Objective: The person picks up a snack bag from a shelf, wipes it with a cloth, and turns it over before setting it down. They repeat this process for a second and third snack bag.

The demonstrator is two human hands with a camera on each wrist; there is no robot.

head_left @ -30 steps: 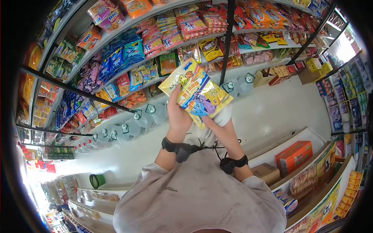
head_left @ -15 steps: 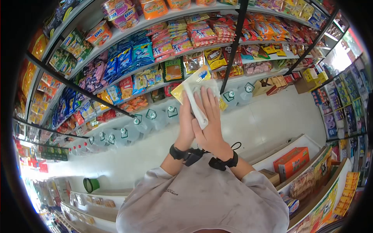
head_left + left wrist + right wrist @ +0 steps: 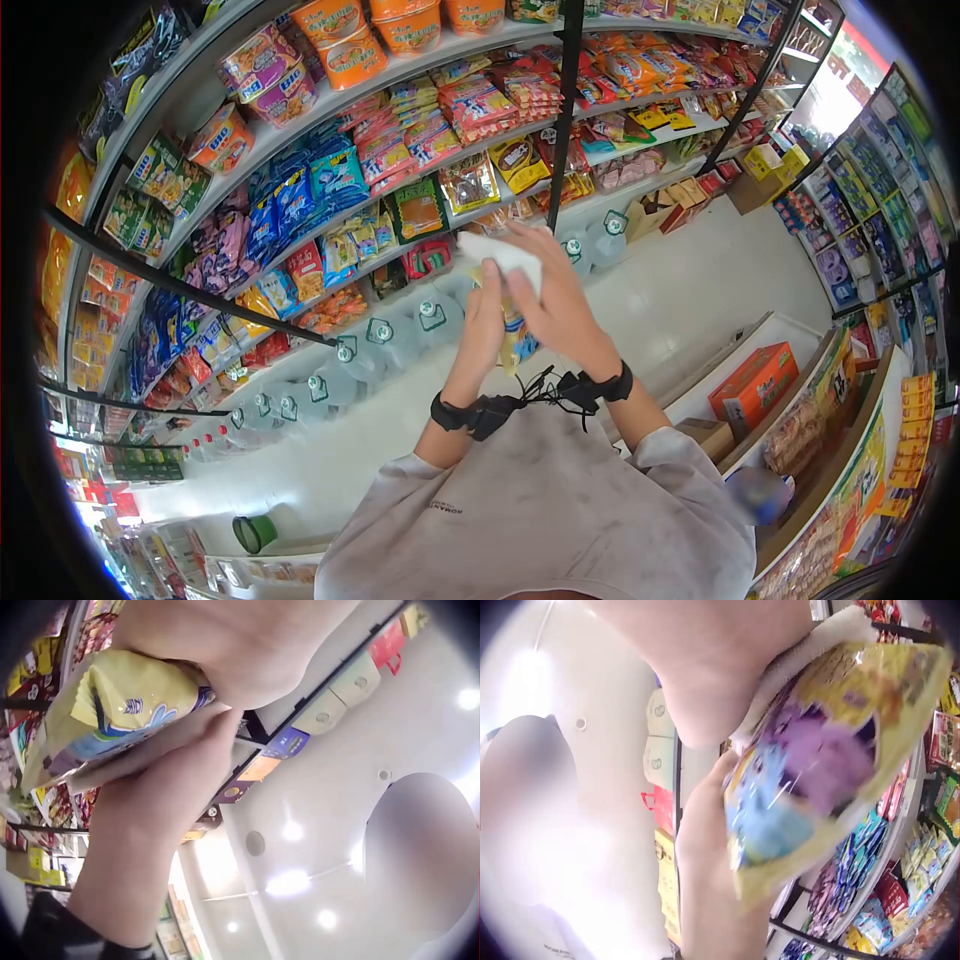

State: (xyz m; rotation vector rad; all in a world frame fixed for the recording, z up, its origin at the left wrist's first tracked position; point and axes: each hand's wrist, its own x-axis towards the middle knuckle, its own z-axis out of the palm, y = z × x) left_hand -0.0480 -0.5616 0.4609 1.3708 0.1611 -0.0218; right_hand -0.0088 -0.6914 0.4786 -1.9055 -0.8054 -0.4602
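Note:
A yellow snack bag [image 3: 817, 765] with purple and blue cartoon figures is held in front of the chest, mostly hidden by the hands in the head view. My left hand [image 3: 482, 322] grips the bag from the left side. My right hand [image 3: 565, 302] holds a folded white cloth [image 3: 505, 256] against the bag. In the right wrist view the cloth runs along the bag's edge, under the right palm. From the left wrist, the bag's crimped end [image 3: 86, 701] shows beside the left palm.
Shelves ahead carry bagged snacks [image 3: 480, 100] and instant noodle tubs [image 3: 350, 55]. Large water bottles [image 3: 375, 345] line the floor below. At the right is a low shelf with an orange box [image 3: 752, 382]. A green bin [image 3: 254, 533] stands at the lower left.
The bag has turned from lying flat, printed front upward, to steeply tilted between the hands. The right hand and cloth have shifted over it toward its top edge.

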